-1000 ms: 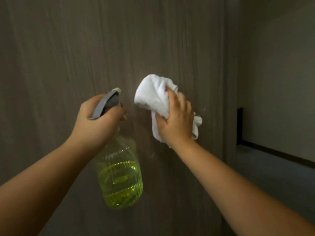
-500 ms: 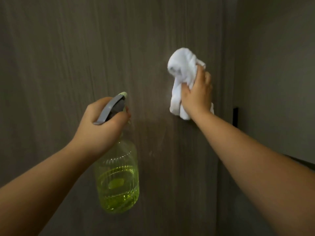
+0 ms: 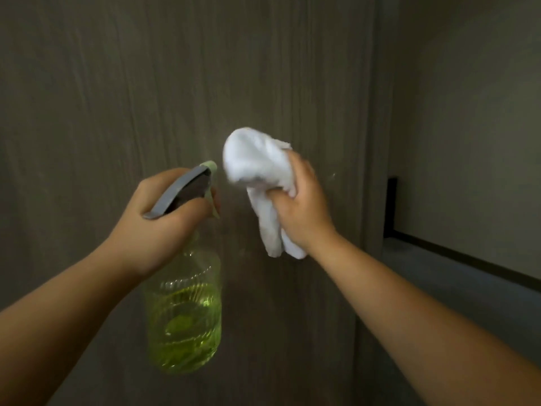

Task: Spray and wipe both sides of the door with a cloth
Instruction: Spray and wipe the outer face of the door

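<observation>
Pressing bunched cloth [image 3: 257, 168] on the door [image 3: 146, 83] near its right edge, right hand [image 3: 304, 206] clutches it; left hand [image 3: 158, 221] grips the spray bottle [image 3: 184, 326] just left.

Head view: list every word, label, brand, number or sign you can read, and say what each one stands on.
None can be read.
Spray bottle: clear ribbed body with yellow-green liquid, no label or print showing.
Cloth: plain white, no tag or lettering visible.
Door: wood grain only, no sign or number.
Wall to the right: bare.
</observation>
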{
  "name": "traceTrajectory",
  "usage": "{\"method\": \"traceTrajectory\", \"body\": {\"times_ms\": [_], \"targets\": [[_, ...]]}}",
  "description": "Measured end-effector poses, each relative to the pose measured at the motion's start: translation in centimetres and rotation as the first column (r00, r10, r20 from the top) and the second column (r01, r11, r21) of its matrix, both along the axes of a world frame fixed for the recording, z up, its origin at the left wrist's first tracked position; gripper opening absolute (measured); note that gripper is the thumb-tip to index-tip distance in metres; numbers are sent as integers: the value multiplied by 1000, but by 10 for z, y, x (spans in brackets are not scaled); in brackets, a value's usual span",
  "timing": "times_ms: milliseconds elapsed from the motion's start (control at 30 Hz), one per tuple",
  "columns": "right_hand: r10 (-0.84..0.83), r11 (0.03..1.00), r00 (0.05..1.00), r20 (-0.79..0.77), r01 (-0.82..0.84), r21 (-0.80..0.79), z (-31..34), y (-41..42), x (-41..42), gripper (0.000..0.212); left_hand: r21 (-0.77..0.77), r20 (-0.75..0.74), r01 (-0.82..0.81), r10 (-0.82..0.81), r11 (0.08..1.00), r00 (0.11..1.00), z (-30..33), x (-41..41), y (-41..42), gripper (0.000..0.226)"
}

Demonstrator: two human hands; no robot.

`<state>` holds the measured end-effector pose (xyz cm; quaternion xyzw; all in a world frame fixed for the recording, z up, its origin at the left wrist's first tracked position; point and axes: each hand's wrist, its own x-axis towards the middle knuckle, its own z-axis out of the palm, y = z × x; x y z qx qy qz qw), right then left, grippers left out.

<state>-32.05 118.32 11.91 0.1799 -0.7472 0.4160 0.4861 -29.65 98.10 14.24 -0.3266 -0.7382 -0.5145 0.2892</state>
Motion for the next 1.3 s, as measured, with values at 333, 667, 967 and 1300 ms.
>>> {"method": "traceTrajectory", "body": {"times_ms": [333, 667, 967, 1300], "targets": [[-156, 798, 965, 211, 249, -548, 9, 109, 12, 19, -311, 223, 226, -160, 923, 961, 1, -3, 41, 27], [-189, 803, 955, 228, 284, -524, -1, 135, -1, 22, -278, 297, 268, -182, 922, 937, 0, -21, 76, 23], [-403, 823, 898, 180, 441, -357, 15, 111, -35, 48, -69, 172, 217, -203, 974, 964, -2, -23, 69, 26], [-509, 852, 859, -57, 512, 109, -57, 22, -26, 62, 16, 10, 124, -125, 992, 992, 7, -17, 47, 10]]}}
